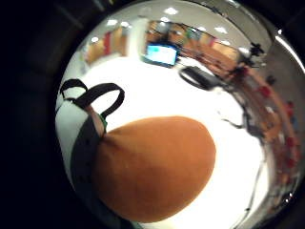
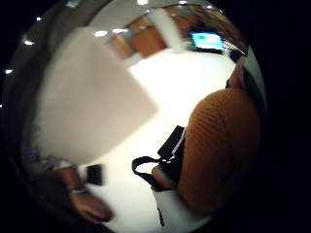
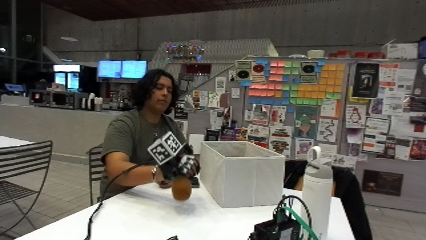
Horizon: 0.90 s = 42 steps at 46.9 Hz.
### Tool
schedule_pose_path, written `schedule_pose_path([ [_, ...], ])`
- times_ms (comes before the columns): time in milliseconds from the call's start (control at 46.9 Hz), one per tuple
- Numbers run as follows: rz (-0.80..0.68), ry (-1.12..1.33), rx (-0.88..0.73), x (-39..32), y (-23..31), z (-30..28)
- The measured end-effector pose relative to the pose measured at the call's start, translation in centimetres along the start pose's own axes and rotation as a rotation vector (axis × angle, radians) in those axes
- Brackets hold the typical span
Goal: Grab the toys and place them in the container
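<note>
In the outside view my gloved right hand (image 3: pixel 181 169) is raised over the white table (image 3: pixel 166 215), left of the white fabric container (image 3: pixel 241 171). Its fingers curl round an orange plush toy (image 3: pixel 181 189) that hangs below the palm, clear of the tabletop. The same orange toy (image 1: pixel 155 167) fills much of the little finger side palm view and also bulks large as the toy (image 2: pixel 221 150) in the thumb side palm view. The container (image 2: pixel 92 102) shows there as a pale box wall beside the hand. No other toys are visible.
A white bottle (image 3: pixel 317 192) stands on the table right of the container, with a black device and cables (image 3: pixel 279 227) in front of it. The person's bare left hand (image 2: pixel 92 206) rests on the table. A metal chair (image 3: pixel 23 165) stands at the far left.
</note>
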<state>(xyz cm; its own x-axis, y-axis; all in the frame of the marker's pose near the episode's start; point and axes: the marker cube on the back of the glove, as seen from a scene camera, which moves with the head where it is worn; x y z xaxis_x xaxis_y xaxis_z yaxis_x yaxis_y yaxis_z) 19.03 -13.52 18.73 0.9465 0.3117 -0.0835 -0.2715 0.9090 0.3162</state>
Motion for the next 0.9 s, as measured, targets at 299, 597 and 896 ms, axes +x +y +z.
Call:
schedule_pose_path([
  [299,-0.259,-0.458,0.162,-21.6,-5.1,-13.2],
  [597,-0.202,-0.769,0.004,-31.4,-12.2,-12.8],
  [896,-0.069,-0.866,-0.022,-31.1,-17.2,-7.0],
])
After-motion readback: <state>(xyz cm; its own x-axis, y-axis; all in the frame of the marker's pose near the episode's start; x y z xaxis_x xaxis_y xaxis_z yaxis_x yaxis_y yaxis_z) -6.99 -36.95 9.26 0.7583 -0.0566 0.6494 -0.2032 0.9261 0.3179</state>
